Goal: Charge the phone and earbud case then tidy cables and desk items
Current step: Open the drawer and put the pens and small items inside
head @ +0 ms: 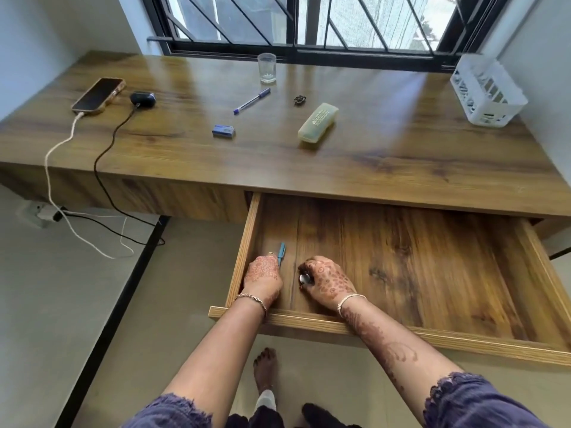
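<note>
The drawer (432, 332) under the desk is pulled out, and both my hands are inside it at its near left corner. My left hand (262, 273) grips a teal pen (281, 251) that points away from me. My right hand (330, 281) is curled around a small shiny metal object (304, 278). On the desk's far left lies the phone (98, 95) with a white cable (58, 146) plugged in. Beside it sits the dark earbud case (142, 98) with a black cable (106, 143) attached. Both cables hang over the desk edge to a socket (46, 213) on the floor.
On the desk (370, 156) lie a blue pen (251, 101), a small blue box (223, 131), a yellowish case (318, 124) and a small dark clip (299, 101). A drinking glass (267, 68) stands by the window; a white basket (486, 92) stands at the far right.
</note>
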Available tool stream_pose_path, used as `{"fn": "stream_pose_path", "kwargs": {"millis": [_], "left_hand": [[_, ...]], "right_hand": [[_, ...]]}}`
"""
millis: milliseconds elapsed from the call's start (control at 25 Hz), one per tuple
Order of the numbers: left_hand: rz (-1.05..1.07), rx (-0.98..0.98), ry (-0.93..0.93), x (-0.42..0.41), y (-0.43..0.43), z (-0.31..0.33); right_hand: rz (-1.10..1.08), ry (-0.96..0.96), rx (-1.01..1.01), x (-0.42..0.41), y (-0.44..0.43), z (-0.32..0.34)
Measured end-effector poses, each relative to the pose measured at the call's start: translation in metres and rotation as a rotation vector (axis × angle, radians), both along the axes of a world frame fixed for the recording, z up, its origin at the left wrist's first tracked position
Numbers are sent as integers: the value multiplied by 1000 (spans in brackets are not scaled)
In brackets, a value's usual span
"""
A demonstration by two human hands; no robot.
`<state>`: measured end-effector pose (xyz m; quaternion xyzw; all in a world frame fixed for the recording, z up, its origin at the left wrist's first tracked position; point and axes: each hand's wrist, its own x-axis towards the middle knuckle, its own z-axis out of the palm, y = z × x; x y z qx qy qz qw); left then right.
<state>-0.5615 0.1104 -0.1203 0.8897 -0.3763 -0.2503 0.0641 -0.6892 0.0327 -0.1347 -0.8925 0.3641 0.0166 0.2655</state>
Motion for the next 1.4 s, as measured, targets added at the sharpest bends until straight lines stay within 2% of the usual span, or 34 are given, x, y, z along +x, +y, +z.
{"fn": "stream_pose_path", "kwargs": {"millis": [160,240,480,560,720,920,1040,1160,1400], "left_hand": [[1,39,-4,1,0,1],[-2,23,-19,-1,0,7],[77,-350,-119,23,-17,59],[126,-437,-148,47,-29,81],[182,-555,-181,112,-60,111],[187,-586,-205,200,-102,124],[66,-516,-155,250,-134,111],[-8,-406,-114,286,-158,92],[-64,-499,-53,310,-164,70]], "right_hand": [[-80,8,49,-4,0,-3],[-150,-46,57,-6,-2,-1],[-289,-390,-181,24,-18,51],[-288,-444,-216,51,-31,73],[-210,-406,-306,109,-70,100],[-169,-329,-329,189,-132,122],[-135,-302,-295,245,-167,115],[-74,-142,-324,300,-193,106],[-65,91,-390,365,-225,87]]}}
